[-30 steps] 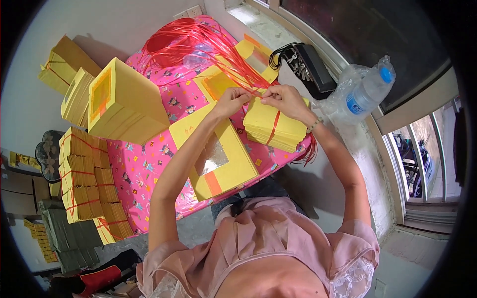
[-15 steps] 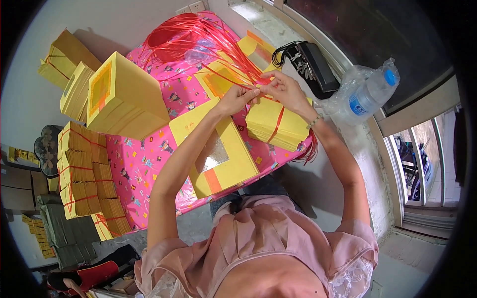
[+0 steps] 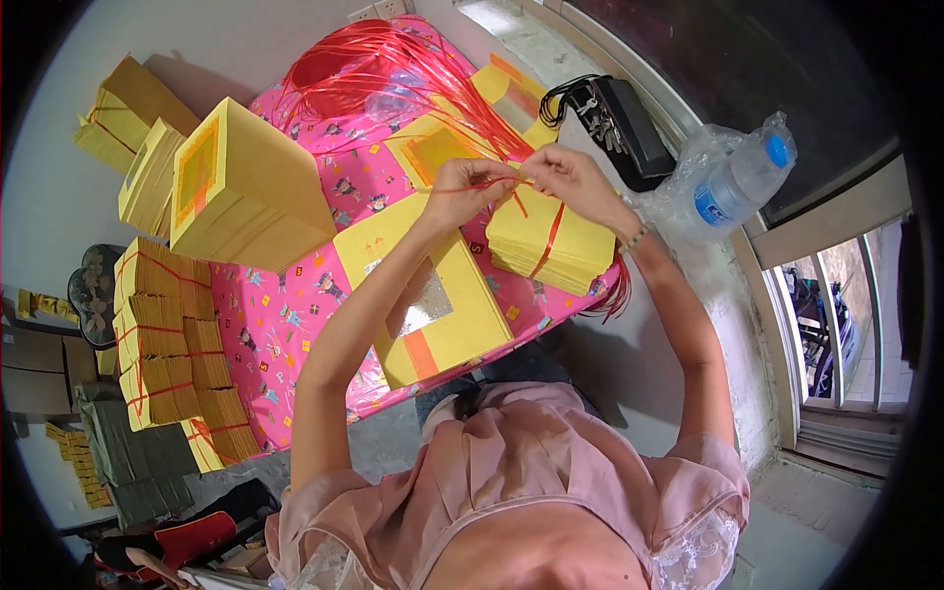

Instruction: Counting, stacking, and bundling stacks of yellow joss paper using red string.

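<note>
My left hand and my right hand come close together above a stack of yellow envelopes. Both are closed in a pinch on a thin red plastic string, which runs between their fingertips. One red strip wraps the stack's right part, and another piece hangs over its top below my fingers. Left of the stack, under my left forearm, lie larger yellow envelopes with a clear window and an orange strip. My fingers partly hide how the string is looped.
A loose red string coil lies across the far side of the pink patterned tabletop. Tall envelope stacks and red-tied bundles stand at left. On the right ledge are a black case, keys and a plastic bottle.
My left hand has shifted slightly left and up, and the fingertips have drawn a little apart. More of the red string shows between and below them.
</note>
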`<state>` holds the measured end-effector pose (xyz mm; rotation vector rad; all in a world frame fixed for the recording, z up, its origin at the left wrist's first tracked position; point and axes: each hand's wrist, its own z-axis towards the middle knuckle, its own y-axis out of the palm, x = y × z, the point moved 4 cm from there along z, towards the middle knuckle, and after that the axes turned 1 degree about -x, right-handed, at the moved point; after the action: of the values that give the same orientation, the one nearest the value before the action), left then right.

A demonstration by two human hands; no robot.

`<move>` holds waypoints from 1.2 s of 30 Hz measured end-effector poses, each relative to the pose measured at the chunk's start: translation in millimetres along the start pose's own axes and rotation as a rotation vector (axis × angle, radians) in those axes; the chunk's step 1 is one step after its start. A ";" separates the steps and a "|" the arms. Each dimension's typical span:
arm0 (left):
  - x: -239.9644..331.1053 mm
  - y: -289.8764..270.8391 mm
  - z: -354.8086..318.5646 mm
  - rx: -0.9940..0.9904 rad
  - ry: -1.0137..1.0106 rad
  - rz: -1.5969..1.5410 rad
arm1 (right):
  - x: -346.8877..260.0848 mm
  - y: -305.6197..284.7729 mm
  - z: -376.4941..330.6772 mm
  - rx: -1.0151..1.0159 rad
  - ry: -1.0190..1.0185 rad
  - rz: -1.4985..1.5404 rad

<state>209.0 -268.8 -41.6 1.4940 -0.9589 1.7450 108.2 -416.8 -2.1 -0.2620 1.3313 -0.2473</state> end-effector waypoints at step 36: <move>-4.8 -21.7 -7.8 0.155 -0.291 0.613 | -13.7 -3.1 -44.3 0.091 -0.133 -0.884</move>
<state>224.0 -250.7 -44.4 1.7013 -1.5930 2.0869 62.0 -417.3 2.0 -0.7705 0.9987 -1.0094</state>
